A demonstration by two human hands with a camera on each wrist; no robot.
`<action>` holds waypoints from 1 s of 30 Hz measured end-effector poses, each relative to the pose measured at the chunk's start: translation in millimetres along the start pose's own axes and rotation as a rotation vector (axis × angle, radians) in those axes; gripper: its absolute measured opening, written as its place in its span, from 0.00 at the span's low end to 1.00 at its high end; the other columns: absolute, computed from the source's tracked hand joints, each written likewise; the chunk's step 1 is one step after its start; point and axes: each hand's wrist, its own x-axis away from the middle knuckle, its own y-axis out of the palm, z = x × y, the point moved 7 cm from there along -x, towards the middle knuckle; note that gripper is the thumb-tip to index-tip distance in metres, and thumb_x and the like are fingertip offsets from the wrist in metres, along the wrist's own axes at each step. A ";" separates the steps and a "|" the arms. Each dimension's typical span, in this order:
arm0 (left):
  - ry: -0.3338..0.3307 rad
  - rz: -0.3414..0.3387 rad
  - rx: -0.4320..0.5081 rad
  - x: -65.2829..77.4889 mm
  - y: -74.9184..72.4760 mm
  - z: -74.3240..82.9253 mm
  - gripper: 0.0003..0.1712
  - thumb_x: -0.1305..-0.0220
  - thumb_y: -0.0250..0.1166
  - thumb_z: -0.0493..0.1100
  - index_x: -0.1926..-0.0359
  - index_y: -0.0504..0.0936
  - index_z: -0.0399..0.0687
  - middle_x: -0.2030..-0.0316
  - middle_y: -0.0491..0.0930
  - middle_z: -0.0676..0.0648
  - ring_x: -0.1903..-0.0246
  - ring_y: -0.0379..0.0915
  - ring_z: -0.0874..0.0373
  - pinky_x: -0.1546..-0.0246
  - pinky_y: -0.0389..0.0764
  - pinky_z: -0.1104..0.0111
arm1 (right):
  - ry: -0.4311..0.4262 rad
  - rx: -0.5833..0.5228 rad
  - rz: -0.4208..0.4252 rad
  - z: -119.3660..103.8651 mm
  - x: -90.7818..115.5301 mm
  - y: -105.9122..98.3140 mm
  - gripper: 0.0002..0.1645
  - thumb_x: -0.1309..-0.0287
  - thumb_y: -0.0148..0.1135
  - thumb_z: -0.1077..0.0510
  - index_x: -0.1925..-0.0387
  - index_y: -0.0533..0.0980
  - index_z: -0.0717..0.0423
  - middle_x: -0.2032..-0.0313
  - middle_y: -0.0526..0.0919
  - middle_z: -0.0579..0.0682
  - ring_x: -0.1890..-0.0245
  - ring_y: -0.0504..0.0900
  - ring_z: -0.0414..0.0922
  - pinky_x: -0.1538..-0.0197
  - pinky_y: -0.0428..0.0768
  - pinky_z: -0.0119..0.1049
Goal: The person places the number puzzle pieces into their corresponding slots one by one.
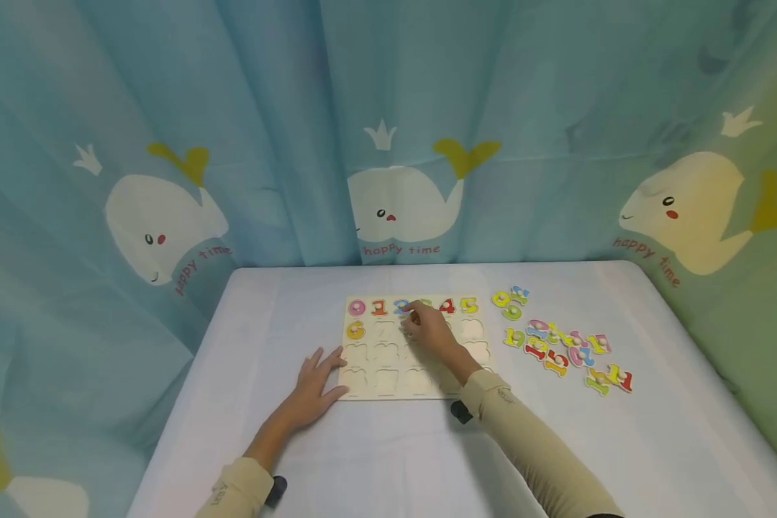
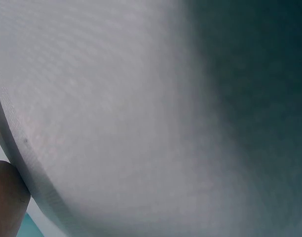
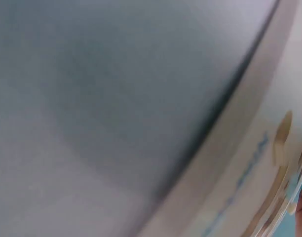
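A pale wooden number-puzzle board (image 1: 362, 385) lies on the table in the head view. Its top row holds coloured number pieces 0 to 5, among them a red 1 (image 1: 379, 308) and a blue 2 (image 1: 401, 306); an orange 6 (image 1: 355, 330) sits below the 0. My right hand (image 1: 427, 331) is over the board, its bent fingertips beside the 2. It partly hides the green 3, and whether it pinches a piece is unclear. With fingers spread, my left hand (image 1: 314, 388) rests at the board's left edge. The left wrist view shows mostly blurred cloth.
Several loose number pieces lie to the board's right, including a red 13 (image 1: 536, 348), an orange 15 (image 1: 556, 362) and a yellow round one (image 1: 501, 298). A white cloth (image 1: 285, 302) covers the table. Blue curtains (image 1: 272, 144) with whale prints hang behind it.
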 end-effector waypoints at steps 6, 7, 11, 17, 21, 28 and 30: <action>-0.016 0.014 0.015 0.7 -7.1 1.3 0.24 0.38 0.63 0.46 0.43 0.70 0.46 0.30 0.55 0.44 0.31 0.36 0.38 0.34 0.34 0.47 | -0.009 -0.012 -0.041 5.8 3.7 -3.7 0.17 0.46 0.67 0.59 0.54 0.76 0.59 0.69 0.75 0.46 0.68 0.72 0.41 0.63 0.74 0.35; -0.016 0.016 0.013 0.6 -8.1 1.4 0.24 0.38 0.63 0.46 0.43 0.70 0.46 0.30 0.56 0.44 0.31 0.36 0.38 0.34 0.34 0.47 | -0.024 -0.014 -0.045 5.8 4.2 -3.7 0.18 0.45 0.67 0.58 0.53 0.76 0.59 0.69 0.75 0.45 0.69 0.72 0.41 0.63 0.74 0.35; -0.023 0.004 0.004 0.3 -8.8 1.6 0.24 0.38 0.63 0.46 0.42 0.70 0.45 0.30 0.55 0.44 0.31 0.35 0.39 0.34 0.33 0.47 | -0.052 -0.087 -0.030 3.7 3.3 0.1 0.19 0.44 0.65 0.59 0.51 0.75 0.61 0.71 0.76 0.45 0.72 0.75 0.39 0.65 0.76 0.34; -0.012 0.000 0.014 1.3 -4.6 4.4 0.23 0.38 0.62 0.44 0.43 0.70 0.43 0.31 0.56 0.42 0.31 0.37 0.37 0.34 0.34 0.46 | -0.042 -0.091 -0.025 -4.6 -3.0 19.9 0.18 0.43 0.65 0.58 0.53 0.74 0.61 0.78 0.76 0.43 0.78 0.76 0.36 0.66 0.76 0.32; -0.023 -0.014 0.027 2.7 -1.9 5.4 0.24 0.37 0.62 0.45 0.43 0.70 0.43 0.31 0.55 0.42 0.31 0.36 0.38 0.34 0.34 0.47 | -0.025 -0.036 0.016 -10.9 -7.6 28.3 0.16 0.44 0.66 0.57 0.55 0.76 0.59 0.76 0.76 0.42 0.77 0.74 0.36 0.68 0.74 0.31; -0.019 -0.009 0.025 1.3 -2.0 4.4 0.24 0.37 0.62 0.46 0.42 0.69 0.43 0.30 0.55 0.44 0.30 0.35 0.39 0.33 0.32 0.49 | -0.019 0.015 0.053 -21.0 -13.6 32.6 0.16 0.43 0.65 0.56 0.56 0.76 0.60 0.71 0.78 0.46 0.72 0.74 0.41 0.67 0.74 0.34; -0.015 -0.011 0.025 0.3 -1.6 4.3 0.24 0.37 0.61 0.46 0.42 0.69 0.43 0.30 0.55 0.44 0.30 0.35 0.39 0.33 0.32 0.48 | -0.008 0.046 0.048 -20.6 -14.6 33.6 0.16 0.43 0.65 0.56 0.56 0.76 0.60 0.70 0.78 0.46 0.71 0.73 0.40 0.67 0.74 0.34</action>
